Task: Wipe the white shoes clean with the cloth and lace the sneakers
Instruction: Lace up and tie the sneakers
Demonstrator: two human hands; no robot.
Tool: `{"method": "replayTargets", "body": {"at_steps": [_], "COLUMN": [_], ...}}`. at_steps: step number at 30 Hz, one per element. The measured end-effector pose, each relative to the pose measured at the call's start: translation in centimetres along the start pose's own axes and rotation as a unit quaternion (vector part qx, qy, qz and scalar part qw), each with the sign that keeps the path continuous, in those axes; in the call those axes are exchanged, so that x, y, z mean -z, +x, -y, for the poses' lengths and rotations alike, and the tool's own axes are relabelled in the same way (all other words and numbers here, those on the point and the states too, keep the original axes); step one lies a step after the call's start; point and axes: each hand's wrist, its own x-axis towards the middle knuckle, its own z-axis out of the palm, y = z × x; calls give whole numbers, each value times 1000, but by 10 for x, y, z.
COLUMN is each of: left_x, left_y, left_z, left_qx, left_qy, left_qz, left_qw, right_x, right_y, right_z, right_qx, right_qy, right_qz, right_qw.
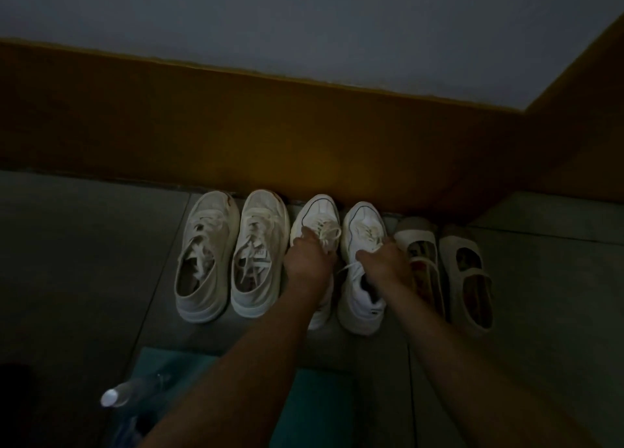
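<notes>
As laces lie loose, left hand [305,256] and right hand [383,260] clenched on middle sneakers [358,221], twelve o'clock, presumably for lacing.

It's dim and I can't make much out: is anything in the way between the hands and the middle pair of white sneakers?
Nothing visible is. The left hand is already on the left sneaker at its laces, and the right hand is on the right sneaker near its opening.
</notes>
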Motion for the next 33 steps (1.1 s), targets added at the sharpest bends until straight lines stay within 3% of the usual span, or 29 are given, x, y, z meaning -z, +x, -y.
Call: {"method": "replayTargets", "body": {"at_steps": [5, 9, 12, 16, 20, 23, 26, 29, 33], "left_x": [-5, 4, 27, 76, 113, 119, 111, 98, 90], "left_y": [4, 5, 0, -10, -2, 5, 11, 25, 32], "left_z": [5, 7, 8, 36, 90, 121, 144, 157, 156], "left_qx": [-1, 7, 0, -3, 26, 114, 179, 176, 154], "left_qy": [1, -72, -90, -135, -69, -60, -162, -224, -198], "left_qz": [-20, 37, 55, -82, -179, -147, -60, -24, -25], "left_qw": [1000, 997, 994, 987, 981, 981, 969, 958, 968], "right_x": [-3, 3, 13, 9, -29, -67, -95, -109, -120], "right_y": [5, 0, -10, -36, -65, -80, -86, -81, -69], "right_z": [-5, 3, 20, 59, 103, 124, 134, 137, 137], "right_qx": [6, -13, 20, 151, 217, 203, 161, 74, 17], "right_qy": [-8, 53, 31, 30, 35, 11, -20, -18, -1], "right_qz": [17, 58, 28, -21, 42, 76, 103, 126, 136], "right_qw": [1000, 997, 999, 988, 975, 976, 981, 989, 991]}}
